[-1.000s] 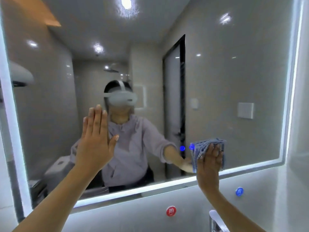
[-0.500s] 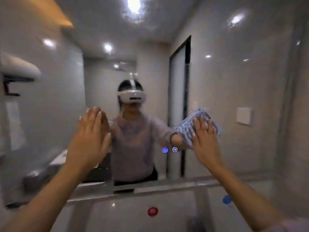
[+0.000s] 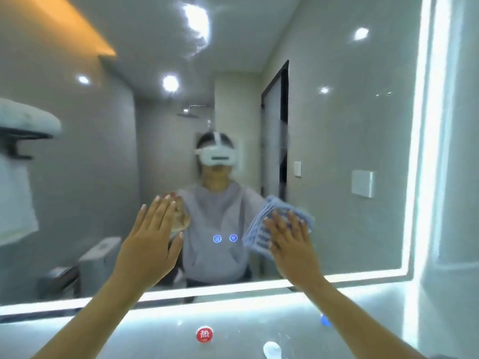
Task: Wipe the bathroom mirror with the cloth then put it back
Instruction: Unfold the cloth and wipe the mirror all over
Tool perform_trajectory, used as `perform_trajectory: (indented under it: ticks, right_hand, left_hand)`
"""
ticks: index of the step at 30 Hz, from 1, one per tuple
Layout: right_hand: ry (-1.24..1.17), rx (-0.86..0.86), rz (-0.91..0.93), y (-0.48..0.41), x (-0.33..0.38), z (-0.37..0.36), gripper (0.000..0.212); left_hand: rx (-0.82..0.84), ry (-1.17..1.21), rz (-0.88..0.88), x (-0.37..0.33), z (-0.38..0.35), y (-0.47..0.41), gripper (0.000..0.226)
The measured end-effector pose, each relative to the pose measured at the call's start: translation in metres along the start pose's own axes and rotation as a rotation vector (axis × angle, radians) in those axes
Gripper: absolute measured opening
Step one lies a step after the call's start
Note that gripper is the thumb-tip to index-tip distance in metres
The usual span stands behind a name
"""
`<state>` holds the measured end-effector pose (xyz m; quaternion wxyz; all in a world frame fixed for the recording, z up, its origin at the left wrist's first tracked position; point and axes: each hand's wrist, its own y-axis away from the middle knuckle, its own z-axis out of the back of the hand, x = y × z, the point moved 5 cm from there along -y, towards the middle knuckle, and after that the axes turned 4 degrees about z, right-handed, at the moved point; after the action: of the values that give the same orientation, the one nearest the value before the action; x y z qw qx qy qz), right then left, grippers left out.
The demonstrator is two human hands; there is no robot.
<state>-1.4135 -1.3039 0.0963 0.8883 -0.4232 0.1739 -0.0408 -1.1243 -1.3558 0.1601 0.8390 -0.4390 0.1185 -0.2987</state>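
The bathroom mirror (image 3: 337, 141) fills most of the view, framed by a lit strip along its bottom and right edges. My right hand (image 3: 290, 244) presses a blue-and-white checked cloth (image 3: 261, 229) flat against the glass at lower centre-right, fingers spread over it. My left hand (image 3: 150, 244) lies flat on the glass to the left with its fingers straight and holds nothing. Both hands are mirrored in the glass, along with a person in a grey top wearing a white headset.
Two small blue touch icons (image 3: 225, 238) glow on the mirror between my hands. Below the mirror, the wall carries a red round marker (image 3: 204, 335) and a blue one (image 3: 325, 321). A white rounded object (image 3: 272, 350) shows at the bottom edge.
My right hand has moved the cloth up from the mirror's lower edge and leftwards toward the centre. My left hand has stayed flat on the glass. The view has shifted and tilted up.
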Motion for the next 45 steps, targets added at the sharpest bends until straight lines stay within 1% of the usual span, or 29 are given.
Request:
perform_trajectory:
  ticks: [3, 5, 7, 8, 10, 12, 13, 15, 16, 17, 19, 21, 22, 24, 25, 27, 29, 31, 33, 35, 37, 38, 41, 43, 45]
  right_hand:
    - [0.053, -0.022, -0.150, -0.015, -0.057, 0.022, 0.052]
    - [0.009, -0.016, -0.309, -0.021, -0.086, 0.031, 0.056]
    - [-0.035, -0.013, -0.426, -0.026, -0.090, 0.036, 0.059]
    - [-0.042, -0.033, -0.423, -0.027, -0.081, 0.037, 0.061]
    - [-0.040, -0.017, -0.290, -0.018, -0.050, 0.028, 0.061]
    - [-0.089, -0.032, -0.082, 0.006, -0.021, 0.012, 0.056]
    - [-0.101, -0.026, 0.014, 0.020, -0.013, 0.005, 0.058]
    - [-0.073, 0.058, 0.176, 0.036, -0.015, -0.004, 0.058]
    - [-0.044, 0.067, 0.227, 0.036, -0.025, -0.004, 0.057]
    - [-0.018, 0.064, 0.239, 0.031, -0.037, -0.001, 0.056]
    - [0.012, 0.018, 0.142, 0.011, -0.066, 0.015, 0.056]
    - [0.000, -0.069, -0.035, -0.012, -0.102, 0.037, 0.058]
    - [-0.024, -0.070, -0.116, -0.023, -0.118, 0.045, 0.060]
    - [-0.037, -0.005, -0.233, -0.038, -0.136, 0.051, 0.071]
    - [-0.021, 0.022, -0.264, -0.042, -0.136, 0.049, 0.076]
    - [-0.022, 0.035, -0.293, -0.041, -0.119, 0.040, 0.076]
    - [-0.087, -0.001, -0.238, -0.029, -0.087, 0.029, 0.066]
    - [-0.100, -0.004, -0.070, -0.005, -0.043, 0.014, 0.058]
    - [-0.096, 0.040, 0.113, 0.023, -0.007, -0.003, 0.057]
    - [-0.096, 0.098, 0.229, 0.038, 0.001, -0.012, 0.057]
    - [-0.052, 0.083, 0.275, 0.033, -0.015, -0.011, 0.055]
    - [-0.034, 0.068, 0.229, 0.028, -0.028, -0.006, 0.055]
    - [-0.020, -0.039, -0.092, 0.015, -0.083, 0.012, 0.057]
    - [-0.054, -0.066, -0.268, 0.014, -0.111, 0.020, 0.064]
    - [-0.062, -0.080, -0.352, 0.014, -0.115, 0.022, 0.065]
  left_hand:
    - [-0.013, -0.006, 0.006, -0.019, 0.002, -0.001, 0.064]
    - [-0.018, 0.000, 0.008, -0.030, 0.002, -0.001, 0.064]
    - [-0.028, 0.010, 0.011, -0.040, 0.002, -0.001, 0.064]
    - [-0.032, 0.014, 0.016, -0.044, 0.002, -0.001, 0.064]
    - [-0.030, 0.024, 0.034, -0.052, 0.001, -0.001, 0.064]
    - [-0.028, 0.021, 0.039, -0.060, 0.001, 0.001, 0.067]
    - [-0.021, 0.013, 0.034, -0.064, 0.001, 0.003, 0.071]
    - [-0.006, -0.006, 0.024, -0.072, 0.001, 0.006, 0.075]
    - [-0.005, -0.016, 0.023, -0.074, 0.001, 0.007, 0.073]
    - [-0.003, -0.025, 0.029, -0.076, 0.001, 0.008, 0.070]
    - [0.006, -0.035, 0.039, -0.078, 0.001, 0.009, 0.068]
    - [0.001, -0.055, 0.032, -0.079, 0.005, 0.010, 0.069]
    - [-0.001, -0.069, 0.026, -0.079, 0.007, 0.010, 0.070]
    - [-0.003, -0.083, 0.023, -0.078, 0.011, 0.011, 0.070]
    - [-0.004, -0.086, 0.027, -0.076, 0.013, 0.011, 0.068]
    - [-0.006, -0.086, 0.039, -0.073, 0.013, 0.014, 0.064]
    - [-0.002, -0.072, 0.041, -0.070, 0.012, 0.016, 0.064]
    - [0.009, -0.046, 0.028, -0.068, 0.009, 0.016, 0.066]
    - [0.016, -0.023, 0.006, -0.067, 0.008, 0.012, 0.066]
    - [0.007, -0.022, -0.025, -0.069, 0.008, 0.005, 0.067]
    - [-0.008, -0.023, -0.051, -0.070, 0.009, -0.002, 0.068]
    - [-0.012, -0.020, -0.057, -0.071, 0.009, -0.005, 0.066]
    - [-0.016, -0.011, -0.072, -0.072, 0.007, -0.012, 0.063]
    - [-0.019, -0.008, -0.086, -0.073, 0.003, -0.013, 0.063]
    - [-0.018, 0.010, -0.084, -0.075, -0.003, -0.013, 0.062]
